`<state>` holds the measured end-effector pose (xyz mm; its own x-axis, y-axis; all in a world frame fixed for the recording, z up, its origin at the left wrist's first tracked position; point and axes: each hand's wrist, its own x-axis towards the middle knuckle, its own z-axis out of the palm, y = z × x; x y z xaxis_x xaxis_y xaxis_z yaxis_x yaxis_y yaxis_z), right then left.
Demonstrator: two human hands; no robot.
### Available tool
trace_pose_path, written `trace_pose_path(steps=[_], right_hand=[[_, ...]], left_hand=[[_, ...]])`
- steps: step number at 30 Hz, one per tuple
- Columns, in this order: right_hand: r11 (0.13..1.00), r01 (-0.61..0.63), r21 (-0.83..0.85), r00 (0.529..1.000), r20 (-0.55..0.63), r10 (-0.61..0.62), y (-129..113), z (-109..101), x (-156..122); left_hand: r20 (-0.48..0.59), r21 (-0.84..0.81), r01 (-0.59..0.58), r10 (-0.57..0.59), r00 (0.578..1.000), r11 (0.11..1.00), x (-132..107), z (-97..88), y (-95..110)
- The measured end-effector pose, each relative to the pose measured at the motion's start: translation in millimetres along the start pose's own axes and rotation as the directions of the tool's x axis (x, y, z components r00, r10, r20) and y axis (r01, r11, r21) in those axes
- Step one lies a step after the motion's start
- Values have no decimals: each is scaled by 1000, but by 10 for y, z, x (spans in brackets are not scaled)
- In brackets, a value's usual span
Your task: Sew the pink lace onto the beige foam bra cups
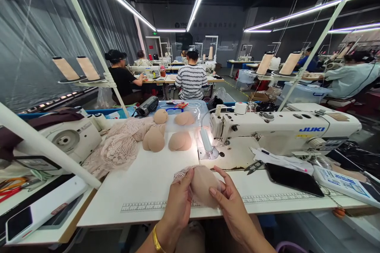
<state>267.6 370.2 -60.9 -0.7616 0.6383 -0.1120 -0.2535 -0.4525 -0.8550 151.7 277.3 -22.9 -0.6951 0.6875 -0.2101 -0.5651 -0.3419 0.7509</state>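
Note:
Between my two hands is a beige bra cup with sheer fabric and some lace at its left edge. My left hand grips the left side, thumb on top. At the right side my right hand pinches the rim between thumb and fingers, with the index finger raised. Both hands are just over the table's front edge, above a printed ruler strip. Beyond them lie several more beige bra cups and a heap of pale lace fabric. The sewing machine's needle area is lit.
A white sewing machine spans the right side. Thread snips, a black phone and a white box lie before it. Thread stands rise on both sides. People sit at machines farther back.

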Motion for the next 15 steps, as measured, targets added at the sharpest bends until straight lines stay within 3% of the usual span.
trace_pose_path(steps=[15], right_hand=[[999,-19,36,999,-33,20,-13,-48,53]], left_hand=[[3,42,10,-10,1000,999,152,85,-36]])
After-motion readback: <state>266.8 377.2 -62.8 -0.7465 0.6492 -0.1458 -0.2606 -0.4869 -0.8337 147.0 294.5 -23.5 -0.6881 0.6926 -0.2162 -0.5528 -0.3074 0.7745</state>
